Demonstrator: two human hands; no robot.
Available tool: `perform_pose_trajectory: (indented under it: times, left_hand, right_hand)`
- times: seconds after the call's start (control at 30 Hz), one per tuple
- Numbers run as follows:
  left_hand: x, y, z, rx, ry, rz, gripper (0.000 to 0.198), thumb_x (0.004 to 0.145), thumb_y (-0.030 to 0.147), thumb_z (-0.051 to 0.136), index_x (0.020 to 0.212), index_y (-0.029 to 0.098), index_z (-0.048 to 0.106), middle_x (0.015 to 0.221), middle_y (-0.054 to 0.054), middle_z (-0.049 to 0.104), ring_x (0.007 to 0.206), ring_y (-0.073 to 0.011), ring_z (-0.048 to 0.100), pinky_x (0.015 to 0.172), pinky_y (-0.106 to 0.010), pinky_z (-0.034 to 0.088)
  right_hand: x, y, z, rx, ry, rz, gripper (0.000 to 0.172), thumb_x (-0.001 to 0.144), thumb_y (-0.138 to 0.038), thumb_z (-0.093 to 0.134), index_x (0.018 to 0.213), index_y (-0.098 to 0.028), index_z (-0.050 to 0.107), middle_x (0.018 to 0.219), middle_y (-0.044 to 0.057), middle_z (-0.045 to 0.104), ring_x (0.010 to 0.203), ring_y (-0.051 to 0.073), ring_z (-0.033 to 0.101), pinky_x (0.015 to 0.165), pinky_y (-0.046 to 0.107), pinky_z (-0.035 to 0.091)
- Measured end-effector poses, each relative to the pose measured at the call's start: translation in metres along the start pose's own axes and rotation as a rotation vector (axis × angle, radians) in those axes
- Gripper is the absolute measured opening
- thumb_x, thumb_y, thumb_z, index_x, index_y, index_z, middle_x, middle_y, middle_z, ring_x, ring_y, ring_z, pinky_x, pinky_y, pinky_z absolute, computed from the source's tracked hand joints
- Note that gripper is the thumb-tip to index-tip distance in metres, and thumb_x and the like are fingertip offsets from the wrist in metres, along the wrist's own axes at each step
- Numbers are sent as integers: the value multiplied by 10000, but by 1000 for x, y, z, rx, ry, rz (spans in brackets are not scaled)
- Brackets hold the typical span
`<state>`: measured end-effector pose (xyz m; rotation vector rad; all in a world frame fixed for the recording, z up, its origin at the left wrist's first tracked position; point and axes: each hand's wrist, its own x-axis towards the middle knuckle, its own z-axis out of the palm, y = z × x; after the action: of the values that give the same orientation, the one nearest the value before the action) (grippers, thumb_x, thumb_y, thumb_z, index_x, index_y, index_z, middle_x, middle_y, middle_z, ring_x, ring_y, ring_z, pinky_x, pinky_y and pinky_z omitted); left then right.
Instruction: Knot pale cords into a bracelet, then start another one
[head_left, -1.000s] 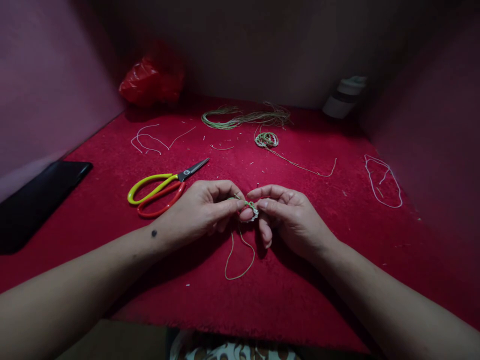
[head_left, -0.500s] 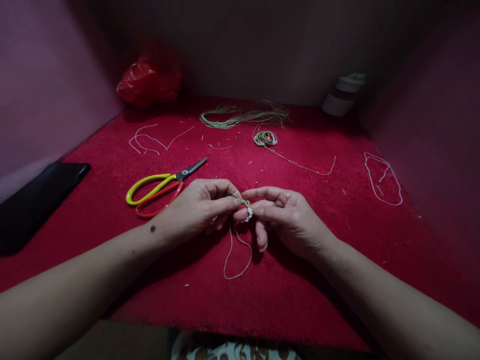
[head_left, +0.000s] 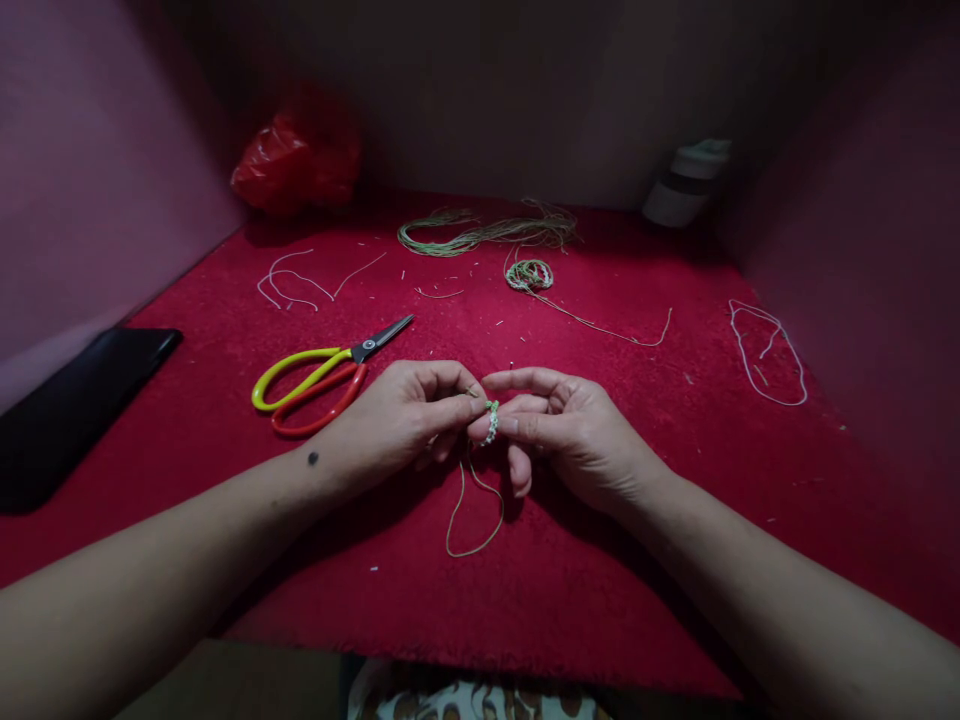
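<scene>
Over the middle of the red cloth (head_left: 600,580) my two hands meet fingertip to fingertip. My left hand (head_left: 397,415) is closed in a pinch on a small woven ring of green and white cord (head_left: 491,421). My right hand (head_left: 574,430) is closed too, its thumb and forefinger gripping the same ring from the right side. A loose tail of thin cord (head_left: 474,510) hangs from the ring and loops down onto the cloth below my fingers.
Scissors with yellow and red handles (head_left: 319,380) lie left of my hands. Farther back lie a bundle of green cords (head_left: 480,232), a small coil (head_left: 529,274), white cord pieces (head_left: 300,285) and a white loop (head_left: 769,350). A red bag (head_left: 296,160), a white container (head_left: 686,185), a black object (head_left: 71,400).
The ring has turned between my fingers, now seen more edge-on, and both hands have shifted slightly left and closer together. Nothing else on the cloth moved.
</scene>
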<state>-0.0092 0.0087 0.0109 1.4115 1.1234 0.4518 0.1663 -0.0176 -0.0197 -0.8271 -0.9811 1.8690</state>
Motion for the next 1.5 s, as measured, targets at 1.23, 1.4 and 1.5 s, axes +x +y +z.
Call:
perform_pose_trajectory:
  times: [1.23, 1.4, 1.5]
  left_hand:
    - [0, -4, 2, 3, 18, -8, 165, 815, 320, 567, 803, 155, 569, 467, 42, 477, 376, -49, 358, 357, -154, 277]
    - [1, -5, 0, -3, 11, 3, 179, 821, 332, 565, 794, 155, 574, 459, 42, 475, 379, -49, 365, 363, -155, 279]
    - [0, -4, -1, -6, 13, 8, 186, 823, 337, 565, 797, 153, 577, 474, 34, 491, 385, -49, 372, 368, -160, 281]
  right_hand:
    - [0, -3, 6, -39, 50, 18, 341, 688, -151, 689, 991, -126, 533, 589, -12, 639, 407, 119, 577, 411, 249, 516]
    - [0, -2, 4, -12, 42, 18, 329, 691, -119, 669, 990, -136, 534, 629, -6, 645, 421, 120, 576, 414, 271, 526]
    - [0, -1, 2, 7, 18, 14, 310, 711, -126, 656, 998, -139, 539, 670, 8, 650, 441, 123, 588, 425, 272, 527]
